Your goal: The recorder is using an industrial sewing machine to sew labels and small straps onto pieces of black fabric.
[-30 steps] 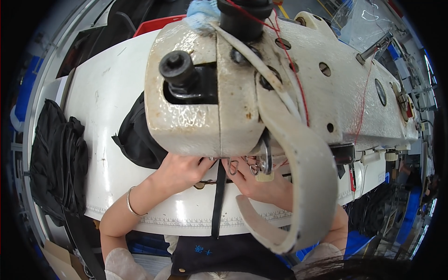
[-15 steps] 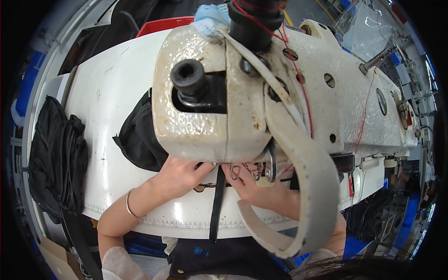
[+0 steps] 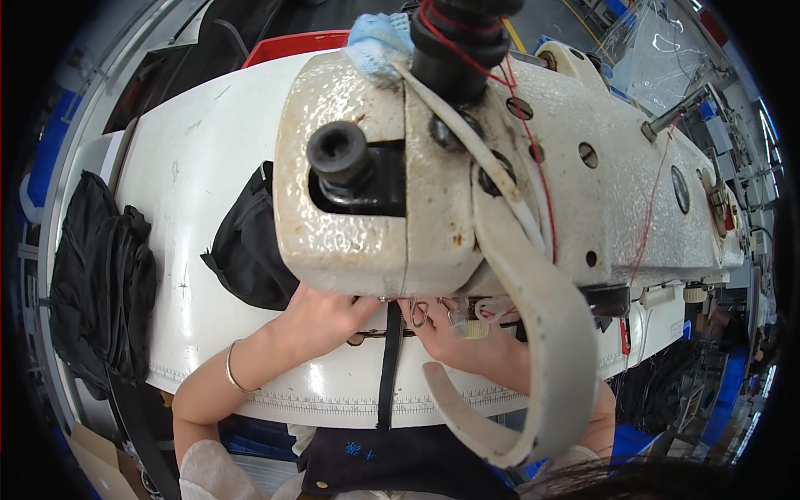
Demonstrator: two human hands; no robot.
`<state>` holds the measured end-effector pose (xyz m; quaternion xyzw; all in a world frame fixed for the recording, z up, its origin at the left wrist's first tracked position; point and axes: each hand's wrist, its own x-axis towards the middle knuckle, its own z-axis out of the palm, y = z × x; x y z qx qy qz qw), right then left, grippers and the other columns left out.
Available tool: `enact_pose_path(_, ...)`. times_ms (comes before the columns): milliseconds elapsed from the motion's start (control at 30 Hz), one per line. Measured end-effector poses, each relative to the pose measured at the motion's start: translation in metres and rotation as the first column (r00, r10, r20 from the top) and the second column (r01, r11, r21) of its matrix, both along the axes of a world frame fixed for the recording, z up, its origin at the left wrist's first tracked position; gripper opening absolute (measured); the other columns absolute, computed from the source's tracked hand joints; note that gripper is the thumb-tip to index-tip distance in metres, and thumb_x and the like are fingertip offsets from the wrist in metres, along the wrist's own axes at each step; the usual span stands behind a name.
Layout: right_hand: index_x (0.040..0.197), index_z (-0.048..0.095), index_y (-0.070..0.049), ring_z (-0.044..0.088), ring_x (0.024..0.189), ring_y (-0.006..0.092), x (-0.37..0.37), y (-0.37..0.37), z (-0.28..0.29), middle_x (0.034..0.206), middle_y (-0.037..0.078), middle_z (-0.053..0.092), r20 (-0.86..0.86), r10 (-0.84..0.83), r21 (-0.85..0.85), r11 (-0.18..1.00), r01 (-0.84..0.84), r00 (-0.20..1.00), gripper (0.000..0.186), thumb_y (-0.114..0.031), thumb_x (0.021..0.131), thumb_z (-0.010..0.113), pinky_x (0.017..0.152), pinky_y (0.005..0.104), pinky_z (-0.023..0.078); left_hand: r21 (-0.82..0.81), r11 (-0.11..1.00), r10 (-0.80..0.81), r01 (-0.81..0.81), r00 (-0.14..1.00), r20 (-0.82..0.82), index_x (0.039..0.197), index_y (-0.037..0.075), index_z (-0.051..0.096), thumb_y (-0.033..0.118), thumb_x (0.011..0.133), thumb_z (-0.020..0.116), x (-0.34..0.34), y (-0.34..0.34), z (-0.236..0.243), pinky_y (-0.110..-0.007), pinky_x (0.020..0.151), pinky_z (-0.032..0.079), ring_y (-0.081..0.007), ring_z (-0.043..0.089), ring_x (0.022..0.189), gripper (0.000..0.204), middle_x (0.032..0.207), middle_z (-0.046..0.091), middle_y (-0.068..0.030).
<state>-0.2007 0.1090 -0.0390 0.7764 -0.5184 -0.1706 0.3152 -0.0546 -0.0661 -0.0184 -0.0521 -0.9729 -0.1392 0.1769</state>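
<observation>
A white industrial sewing machine (image 3: 342, 254) fills the middle. Beneath its head, my left hand (image 3: 329, 321) is closed, fingers bent and their tips hidden. My right hand (image 3: 442, 333) is beside it under the metal guides (image 3: 419, 310), fingers curled and partly hidden; what either hand holds is unclear. A narrow black strap (image 3: 388, 375) runs from between my hands over the table's front edge. A black fabric piece (image 3: 250, 237) lies left of the machine head. A curved pale arm (image 3: 562, 358) arches in front of my right wrist.
A heap of black fabric (image 3: 96, 292) lies on the left of the white table (image 3: 183, 158). A red bin (image 3: 292, 43) is behind it. Red thread and a blue cloth (image 3: 375, 46) are on top of the machine. A cardboard box (image 3: 108, 458) stands at lower left.
The machine and fabric appear slightly lower and further right than a second ago, as the view shifts. My hands stay under the machine head, with only slight movement of the fingers.
</observation>
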Motion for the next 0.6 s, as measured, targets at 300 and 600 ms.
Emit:
enact_pose_path(300, 0.112, 0.06, -0.005, 0.057, 0.096, 0.0207, -0.012, 0.004, -0.019, 0.105, 0.009, 0.059, 0.539, 0.021, -0.15, 0.986, 0.072, 0.842, 0.046, -0.014, 0.067, 0.061, 0.064, 0.0344, 0.051, -0.01, 1.0, 0.016, -0.016, 0.996, -0.084, 0.077, -0.001, 0.065, 0.005, 0.058, 0.063, -0.009, -0.005, -0.013, -0.046, 0.075, 0.049, -0.0346, 0.06, 0.087, 0.02, 0.089, 0.061, -0.0159)
enact_pose_path(600, 0.104, 0.065, -0.006, 0.055, 0.08, 0.0196, -0.02, -0.009, 0.003, 0.095, 0.007, 0.058, 0.769, 0.08, -0.233, 0.959, 0.162, 0.634, 0.043, -0.012, 0.061, 0.062, 0.054, 0.0329, 0.046, 0.131, 0.989, 0.086, -0.069, 0.987, -0.132, 0.081, 0.0, 0.067, -0.004, 0.053, 0.065, -0.015, -0.002, -0.001, -0.042, 0.074, 0.048, -0.0323, 0.056, 0.084, 0.028, 0.088, 0.059, -0.0129)
